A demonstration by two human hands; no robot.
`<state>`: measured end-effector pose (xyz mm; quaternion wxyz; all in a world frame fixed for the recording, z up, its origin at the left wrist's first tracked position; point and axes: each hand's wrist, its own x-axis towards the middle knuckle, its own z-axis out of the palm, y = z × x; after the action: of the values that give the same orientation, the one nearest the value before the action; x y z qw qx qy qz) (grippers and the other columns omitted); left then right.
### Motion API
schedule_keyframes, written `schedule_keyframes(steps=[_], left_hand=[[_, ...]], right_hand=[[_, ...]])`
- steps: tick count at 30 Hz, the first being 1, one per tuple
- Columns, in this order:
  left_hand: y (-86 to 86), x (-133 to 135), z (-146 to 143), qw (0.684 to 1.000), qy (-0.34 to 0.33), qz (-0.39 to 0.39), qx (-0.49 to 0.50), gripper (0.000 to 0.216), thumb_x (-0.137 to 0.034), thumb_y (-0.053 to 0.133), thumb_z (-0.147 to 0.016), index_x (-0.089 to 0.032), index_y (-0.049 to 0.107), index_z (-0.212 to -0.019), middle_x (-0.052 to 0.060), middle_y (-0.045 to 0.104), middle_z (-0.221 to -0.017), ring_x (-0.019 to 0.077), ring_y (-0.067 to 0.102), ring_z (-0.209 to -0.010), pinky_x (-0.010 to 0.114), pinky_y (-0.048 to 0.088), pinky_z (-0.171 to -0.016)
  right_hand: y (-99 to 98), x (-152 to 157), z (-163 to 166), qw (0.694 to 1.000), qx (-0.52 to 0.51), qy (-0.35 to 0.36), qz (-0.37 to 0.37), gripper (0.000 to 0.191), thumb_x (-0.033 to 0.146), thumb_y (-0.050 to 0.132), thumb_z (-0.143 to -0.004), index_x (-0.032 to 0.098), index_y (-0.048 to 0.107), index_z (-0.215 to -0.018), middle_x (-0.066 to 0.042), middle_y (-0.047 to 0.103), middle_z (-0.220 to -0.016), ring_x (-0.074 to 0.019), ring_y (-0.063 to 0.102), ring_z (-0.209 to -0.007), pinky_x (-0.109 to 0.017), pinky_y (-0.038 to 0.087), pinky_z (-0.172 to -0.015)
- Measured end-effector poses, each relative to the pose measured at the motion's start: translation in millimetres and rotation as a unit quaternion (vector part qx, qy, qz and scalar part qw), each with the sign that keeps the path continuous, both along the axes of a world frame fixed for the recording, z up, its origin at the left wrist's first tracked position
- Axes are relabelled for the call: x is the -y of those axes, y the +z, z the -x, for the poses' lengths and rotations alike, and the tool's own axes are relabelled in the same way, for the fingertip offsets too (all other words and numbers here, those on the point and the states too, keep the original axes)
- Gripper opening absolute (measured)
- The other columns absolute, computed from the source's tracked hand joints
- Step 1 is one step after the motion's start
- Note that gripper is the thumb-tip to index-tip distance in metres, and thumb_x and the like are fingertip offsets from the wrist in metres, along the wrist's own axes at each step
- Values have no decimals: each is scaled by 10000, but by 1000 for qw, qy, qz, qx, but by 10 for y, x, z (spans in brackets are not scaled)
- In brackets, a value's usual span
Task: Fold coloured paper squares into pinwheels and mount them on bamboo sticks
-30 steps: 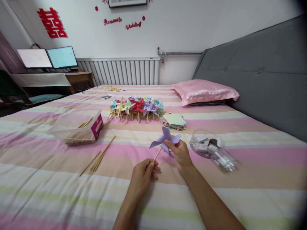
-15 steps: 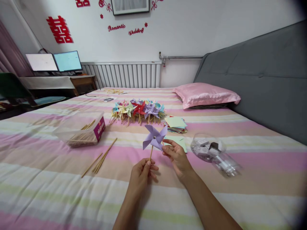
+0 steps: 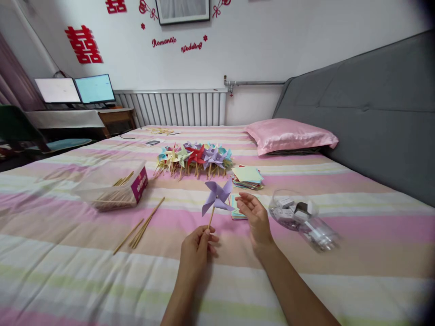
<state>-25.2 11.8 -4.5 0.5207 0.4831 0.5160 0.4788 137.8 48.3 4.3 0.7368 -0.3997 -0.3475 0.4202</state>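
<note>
My left hand (image 3: 198, 246) pinches the stick of a purple paper pinwheel (image 3: 217, 196) between thumb and fingers, holding it upright with a slight tilt over the bed. Just right of the blades is my right hand (image 3: 254, 218), its fingers loosely bent and apart, with nothing seen in them. Behind that hand lies a small stack of coloured paper squares (image 3: 238, 213), partly hidden by it. Farther back, many finished pinwheels (image 3: 195, 156) in purple, red, yellow and blue lie grouped with their sticks toward me.
Left of my hands, several loose wooden sticks (image 3: 144, 231) lie near a clear plastic box (image 3: 139, 183) of sticks. A taller paper stack (image 3: 247, 176) sits beyond my right hand. To its right are a clear round container (image 3: 283, 213) and a clear jar (image 3: 319, 233). A pink pillow (image 3: 292, 136) lies behind.
My right hand has let go of the pinwheel's blade and moved slightly right, away from it. The blades have turned a little. My left hand keeps its hold on the stick.
</note>
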Motion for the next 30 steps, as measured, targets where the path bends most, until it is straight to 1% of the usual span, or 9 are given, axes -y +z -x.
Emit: schedule_keyframes(steps=[2, 4, 6, 9, 13, 20, 22, 25, 30], left_hand=[[0, -4, 19, 999, 35, -18, -32, 367, -459, 605, -746, -124, 667, -883, 88, 698, -755, 126, 588, -470, 251, 468, -491], [17, -4, 35, 997, 49, -29, -53, 375, -446, 606, -747, -120, 689, -913, 109, 716, -814, 157, 631, -543, 289, 516, -577], [42, -2, 45, 996, 50, -33, -68, 396, -449, 605, -748, -114, 705, -935, 129, 726, -861, 193, 664, -627, 321, 537, -638], [70, 3, 47, 994, 53, -47, -89, 416, -450, 606, -752, -108, 719, -962, 141, 735, -902, 232, 687, -705, 353, 540, -692], [82, 15, 37, 989, 48, -64, -125, 378, -424, 613, -757, -134, 737, -965, 116, 747, -915, 253, 703, -740, 350, 532, -711], [68, 36, 11, 985, 26, -80, -152, 363, -413, 604, -770, -152, 740, -982, 77, 756, -895, 236, 708, -736, 314, 533, -702], [62, 35, 10, 983, 22, -88, -159, 355, -412, 597, -774, -158, 743, -974, 74, 757, -887, 232, 709, -726, 308, 532, -693], [61, 36, 10, 981, 14, -95, -168, 346, -411, 580, -787, -168, 745, -970, 71, 757, -883, 233, 710, -733, 307, 532, -688], [52, 36, 11, 980, -2, -100, -171, 365, -403, 566, -795, -158, 733, -1007, 82, 756, -902, 236, 712, -752, 316, 538, -705]], right_hand=[[-4, -5, -24, 998, 43, -41, -28, 337, 344, 749, -678, 192, 638, -958, -42, 659, -900, -163, 593, -827, -289, 451, -724], [-4, 7, -33, 993, 82, -66, -47, 281, 334, 726, -713, 191, 642, -940, -42, 645, -888, -161, 587, -814, -294, 452, -722], [1, 30, -26, 990, 107, -71, -62, 238, 329, 703, -741, 189, 648, -925, -40, 635, -861, -160, 582, -790, -291, 458, -696], [12, 60, -4, 989, 115, -50, -81, 248, 323, 681, -765, 195, 649, -975, -41, 630, -859, -160, 581, -774, -283, 467, -656], [15, 60, 6, 991, 91, -33, -90, 304, 322, 678, -765, 207, 643, -1045, -55, 648, -937, -159, 587, -764, -276, 474, -624], [23, 31, 2, 994, 51, -38, -91, 297, 274, 690, -729, 215, 666, -1019, -53, 686, -965, -143, 587, -716, -269, 467, -614], [35, 28, 3, 995, 41, -42, -83, 280, 262, 690, -710, 212, 677, -986, -45, 689, -932, -141, 583, -705, -268, 461, -617], [45, 19, 1, 997, 22, -32, -73, 247, 242, 691, -683, 206, 695, -927, -18, 673, -817, -124, 549, -651, -252, 442, -591], [22, -7, -11, 998, -14, -1, -62, 262, 192, 686, -647, 205, 706, -909, 28, 591, -670, -87, 460, -549, -215, 385, -507]])
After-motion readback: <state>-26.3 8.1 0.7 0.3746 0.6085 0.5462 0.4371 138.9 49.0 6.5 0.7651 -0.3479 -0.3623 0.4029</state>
